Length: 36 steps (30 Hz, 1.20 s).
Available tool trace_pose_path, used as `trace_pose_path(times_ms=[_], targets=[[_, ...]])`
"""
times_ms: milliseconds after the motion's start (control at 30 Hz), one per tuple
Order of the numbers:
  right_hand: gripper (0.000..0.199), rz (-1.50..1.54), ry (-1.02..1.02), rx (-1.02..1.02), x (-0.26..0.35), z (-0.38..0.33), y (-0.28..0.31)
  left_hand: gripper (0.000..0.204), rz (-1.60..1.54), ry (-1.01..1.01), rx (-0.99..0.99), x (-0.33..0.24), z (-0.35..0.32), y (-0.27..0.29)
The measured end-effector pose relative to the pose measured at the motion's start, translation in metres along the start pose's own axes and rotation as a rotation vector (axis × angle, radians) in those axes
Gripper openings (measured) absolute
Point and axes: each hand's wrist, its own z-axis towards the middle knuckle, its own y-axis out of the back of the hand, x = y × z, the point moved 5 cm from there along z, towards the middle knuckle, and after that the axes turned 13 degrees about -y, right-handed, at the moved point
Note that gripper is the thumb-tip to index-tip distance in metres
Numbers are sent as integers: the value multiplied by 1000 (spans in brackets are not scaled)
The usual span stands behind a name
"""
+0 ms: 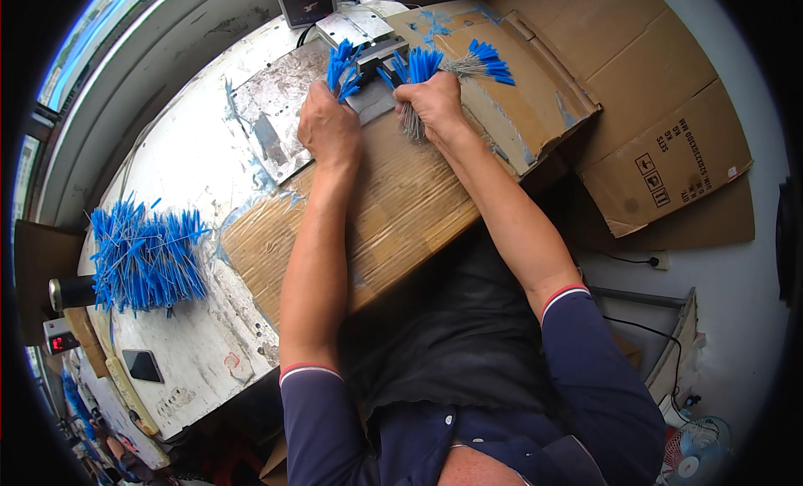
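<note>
- The counter (192,193) is white and worn, with blue smears; a sheet of cardboard (401,210) covers its near middle, and a bare metal plate (276,118) lies toward its far edge.
- A flattened cardboard box (669,151) lies off the counter's right end.
- A big heap of blue-tipped wires (146,256) sits at the counter's left end, well apart from both hands.
- A small metal machine (372,47) stands at the far edge, between the two hands.
- The right hand (431,101) is clamped on a thick bundle of wires (452,68), blue tips fanning out beside the machine.
- The left hand (328,126) is closed around a smaller tuft of wires (343,66), just left of the machine.
- A dark phone (142,365) lies near the counter's near-left corner.
</note>
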Motion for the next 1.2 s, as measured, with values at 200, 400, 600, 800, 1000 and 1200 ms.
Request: trace_pose_path(times_ms=[200, 400, 600, 800, 1000, 1200], targets=[[11, -56, 15, -61, 1, 9, -6, 10, -33, -30, -102, 2, 1, 4], [12, 47, 13, -44, -2, 11, -5, 13, -20, -120, -135, -5, 3, 7], [9, 244, -83, 68, -4, 5, -1, 12, -78, -83, 5, -3, 0, -1], [10, 329, -1, 129, -4, -3, 3, 12, -77, -93, 56, -3, 1, -4], [12, 279, -64, 194, -5, -7, 7, 10, -78, -105, 45, -5, 0, -3], [17, 101, -16, 215, -4, -10, 8, 13, -29, -189, 70, -10, -1, -3]])
